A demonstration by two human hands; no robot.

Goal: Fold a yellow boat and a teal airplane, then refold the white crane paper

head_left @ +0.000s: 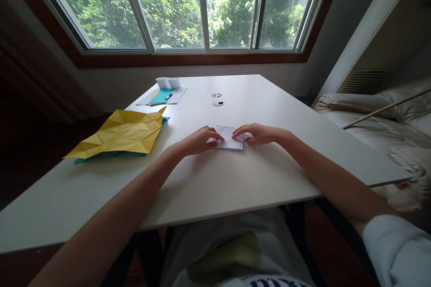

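A small folded sheet of white paper (229, 141) lies on the white table in front of me, with crease lines on it. My left hand (202, 140) holds its left side, fingers curled and fingertips pressed on the top. From the right, my right hand (257, 133) grips the other side, with the index finger reaching onto the paper and the thumb near its right edge. The undersides of both hands are hidden.
On the left lie creased yellow paper (129, 132) and teal paper (111, 155) under it. Farther back are flat sheets (161, 96), a pen (169, 96) and two white folded boxes (168, 82). Two round cut-outs or discs (218, 103) sit mid-table. A padded sofa (367, 112) stands right.
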